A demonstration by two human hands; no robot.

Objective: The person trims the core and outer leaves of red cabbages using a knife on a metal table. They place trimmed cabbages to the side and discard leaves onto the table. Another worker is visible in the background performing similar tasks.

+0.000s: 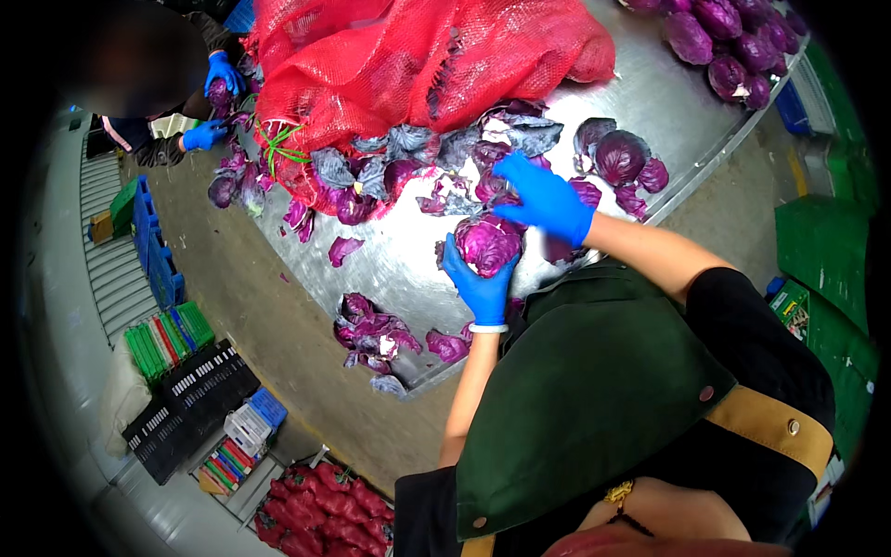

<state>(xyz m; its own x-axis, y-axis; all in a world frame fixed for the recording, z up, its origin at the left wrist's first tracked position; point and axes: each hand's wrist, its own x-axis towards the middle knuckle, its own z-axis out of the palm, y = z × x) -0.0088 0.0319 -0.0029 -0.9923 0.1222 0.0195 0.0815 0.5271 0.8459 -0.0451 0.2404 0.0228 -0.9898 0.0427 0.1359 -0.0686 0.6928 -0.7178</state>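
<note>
My left hand [482, 289], in a blue glove, cups a red cabbage head [487, 244] from its near side, at the metal table [411, 261]. Just beyond that head, my right hand [546, 198], gloved in blue and slightly blurred, reaches leftward over loose leaves. Its thumb and fingers are apart, and I see nothing held in them. Dark outer cabbage leaves [529, 132] lie past this hand. To its right rests another red cabbage [621, 158] with leaves around it. Torn leaves [372, 331] are heaped near the table's left corner.
A red mesh sack [418, 63] covers the far part of the table. Several cabbage heads [724, 42] are piled at the far right. A co-worker's gloved hands [221, 73] hold a cabbage at upper left. Crates [191, 390] and filled red sacks [324, 512] stand at lower left.
</note>
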